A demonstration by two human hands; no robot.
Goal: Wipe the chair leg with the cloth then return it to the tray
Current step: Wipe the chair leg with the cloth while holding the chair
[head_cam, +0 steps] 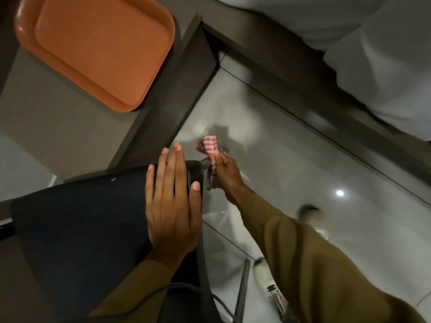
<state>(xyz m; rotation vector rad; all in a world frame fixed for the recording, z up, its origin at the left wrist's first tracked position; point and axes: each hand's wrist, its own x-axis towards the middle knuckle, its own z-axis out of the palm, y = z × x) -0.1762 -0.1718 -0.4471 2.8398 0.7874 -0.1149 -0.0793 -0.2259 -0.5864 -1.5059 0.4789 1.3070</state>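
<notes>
Over glossy grey floor (291, 159), orange tray (98, 47) on table (58, 117)

Cloth (208, 148): red-and-white check. Tray (98, 46): plain orange. Chair seat (81, 217): dark navy, near black, with a small white mark. Sleeves (303, 248): olive-brown. Floor (279, 164): glossy pale grey tile, dark joint lines. Shoes (313, 220): off-white. Table top (58, 127): grey, darker brown edge.

Single head view, looking steeply down, close over chair (77, 227) and hands, tray (98, 47) at top-left corner
</notes>
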